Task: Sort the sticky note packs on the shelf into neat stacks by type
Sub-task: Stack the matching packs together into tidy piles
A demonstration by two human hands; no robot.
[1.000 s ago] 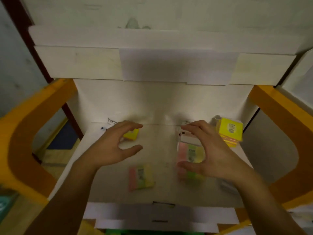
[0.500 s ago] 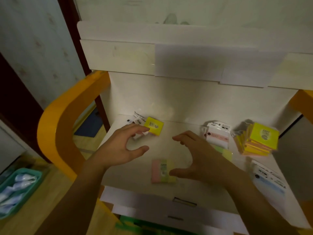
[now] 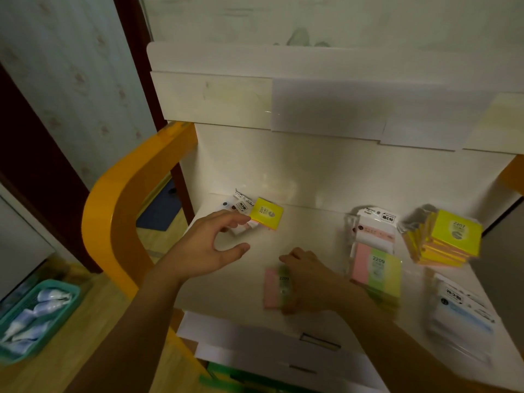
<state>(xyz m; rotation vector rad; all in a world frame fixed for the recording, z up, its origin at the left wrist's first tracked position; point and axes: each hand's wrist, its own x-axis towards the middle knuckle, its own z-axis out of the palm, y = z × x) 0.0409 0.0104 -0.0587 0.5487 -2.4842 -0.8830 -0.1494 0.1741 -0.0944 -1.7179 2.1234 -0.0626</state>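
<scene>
On the white shelf (image 3: 312, 231), my right hand (image 3: 309, 282) lies over a pink-green-yellow striped pack (image 3: 273, 287) near the front, fingers closing around its right side. My left hand (image 3: 209, 248) hovers open just left of a single yellow pack (image 3: 266, 213) at the back left, fingers curved and holding nothing. Beside that pack lie white-wrapped packs (image 3: 241, 205). To the right sits a stack of striped packs (image 3: 377, 272), white packs with pink notes (image 3: 374, 231) behind it, and a stack of yellow packs (image 3: 448, 239). Clear-wrapped blue packs (image 3: 462, 310) lie at the front right.
An orange curved side panel (image 3: 122, 205) bounds the shelf on the left, and another orange panel (image 3: 513, 174) shows at the right. A teal basket (image 3: 34, 321) with white items stands on the wooden floor to the left. The shelf above (image 3: 312, 100) overhangs.
The view has swung left and closer. My right hand has moved from the striped stack leftward onto the lone striped pack near the front. My left hand stays near the single yellow pack.
</scene>
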